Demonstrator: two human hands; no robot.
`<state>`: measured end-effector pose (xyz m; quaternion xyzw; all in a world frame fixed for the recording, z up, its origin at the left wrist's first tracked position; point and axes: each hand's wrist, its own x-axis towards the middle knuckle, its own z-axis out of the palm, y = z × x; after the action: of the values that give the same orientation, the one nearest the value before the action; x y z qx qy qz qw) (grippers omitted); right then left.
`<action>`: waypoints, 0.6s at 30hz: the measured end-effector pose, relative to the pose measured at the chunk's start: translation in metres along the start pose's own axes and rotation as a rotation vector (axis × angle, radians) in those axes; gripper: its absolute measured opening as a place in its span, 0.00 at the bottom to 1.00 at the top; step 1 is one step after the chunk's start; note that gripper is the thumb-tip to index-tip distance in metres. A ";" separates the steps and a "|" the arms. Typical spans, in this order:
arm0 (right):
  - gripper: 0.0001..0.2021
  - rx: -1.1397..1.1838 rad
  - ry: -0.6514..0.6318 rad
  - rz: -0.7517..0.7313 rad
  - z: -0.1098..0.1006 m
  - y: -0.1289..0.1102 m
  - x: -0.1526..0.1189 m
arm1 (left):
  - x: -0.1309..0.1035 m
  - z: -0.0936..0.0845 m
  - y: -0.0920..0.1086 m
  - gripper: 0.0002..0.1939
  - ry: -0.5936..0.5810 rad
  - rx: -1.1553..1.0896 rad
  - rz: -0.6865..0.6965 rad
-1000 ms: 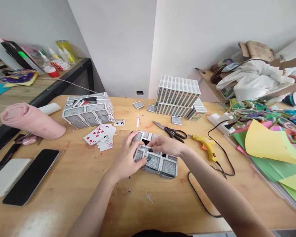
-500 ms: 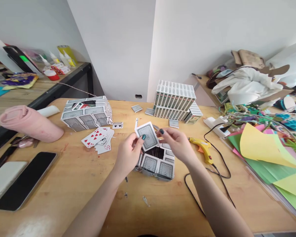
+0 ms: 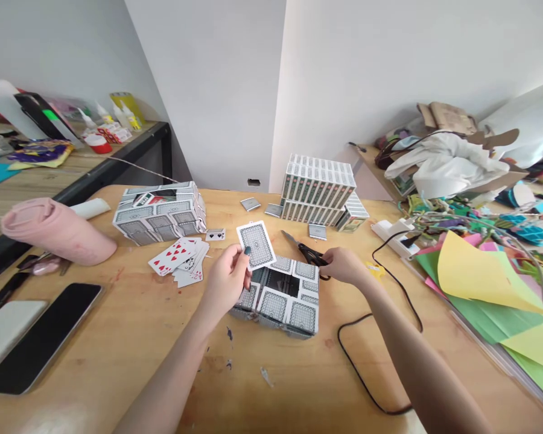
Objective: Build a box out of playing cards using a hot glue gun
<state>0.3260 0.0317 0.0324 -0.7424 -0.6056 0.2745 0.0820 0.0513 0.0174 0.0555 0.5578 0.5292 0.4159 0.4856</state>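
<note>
My left hand [image 3: 228,274] pinches a playing card [image 3: 256,245], its grey patterned back facing me. The card is held above the far left part of a box covered in cards [image 3: 276,304], which has a dark rectangular opening in its top. My right hand [image 3: 344,265] is closed on the black handles of a pair of scissors [image 3: 305,250] at the box's far right corner; their blades point away to the left. Beside the left hand lies a loose pile of playing cards [image 3: 178,259], some face up. A cut card piece [image 3: 215,235] rests behind the pile.
A second card-covered box [image 3: 160,214] stands at back left, near stacked card packs [image 3: 317,187]. The yellow glue gun [image 3: 375,269] is mostly hidden by my right arm; its black cord [image 3: 344,349] loops nearby. A phone [image 3: 45,337] and pink roll [image 3: 57,232] lie left.
My right hand has left the card, moved right and closed on the scissors' handles. My left hand has shifted slightly left with the card, uncovering more of the box and the scissors.
</note>
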 end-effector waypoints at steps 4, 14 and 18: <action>0.09 0.231 -0.126 0.011 -0.024 0.012 -0.007 | 0.010 -0.011 0.015 0.14 0.045 0.051 0.049; 0.25 1.157 -0.031 -0.319 -0.022 -0.061 -0.056 | 0.040 -0.010 0.054 0.06 0.101 -0.143 0.199; 0.32 1.166 -0.073 -0.364 -0.004 -0.085 -0.058 | 0.043 -0.017 0.052 0.08 0.102 -0.181 0.172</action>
<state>0.2486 -0.0005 0.0925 -0.4502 -0.4752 0.5675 0.4995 0.0479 0.0637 0.1074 0.5330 0.4637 0.5300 0.4691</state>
